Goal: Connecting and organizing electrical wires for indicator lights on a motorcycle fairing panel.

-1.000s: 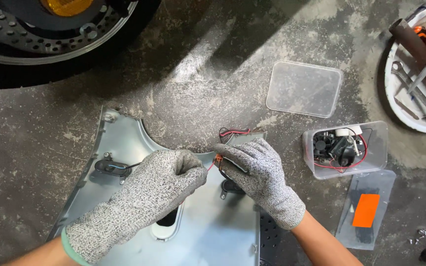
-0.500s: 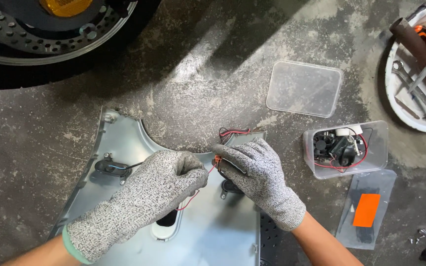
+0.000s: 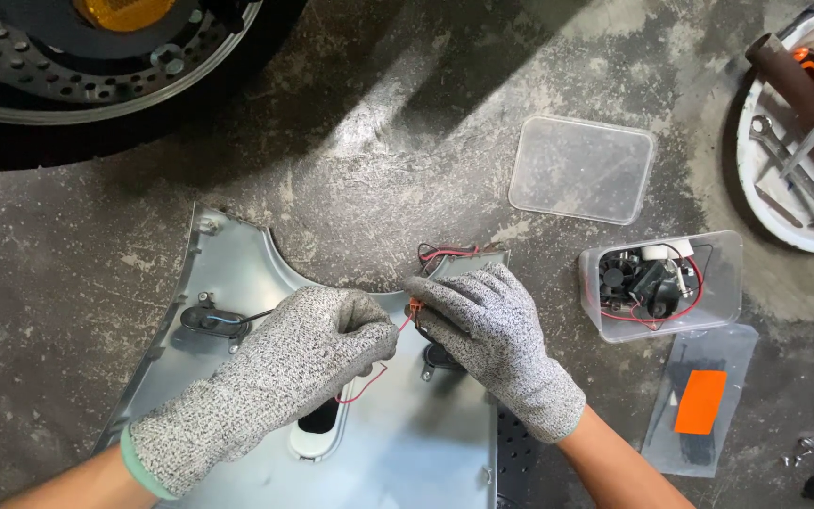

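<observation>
a small orange connector [image 3: 414,306] on thin red wire [image 3: 366,386] is sitting just above the middle of the grey panel [image 3: 237,273], which is lying inner side up on the concrete floor [image 3: 68,245], likely so its fittings can be reached. the left hand [image 3: 317,344] and right hand [image 3: 478,316], both gloved, are meeting over it, fingers pressed together and pinching the wire and connector from either side. right of the panel a clear box [image 3: 661,283] is holding small parts, its lid [image 3: 581,170] lying beyond it. a wheel [image 3: 96,66] is standing beyond the panel's left corner.
</observation>
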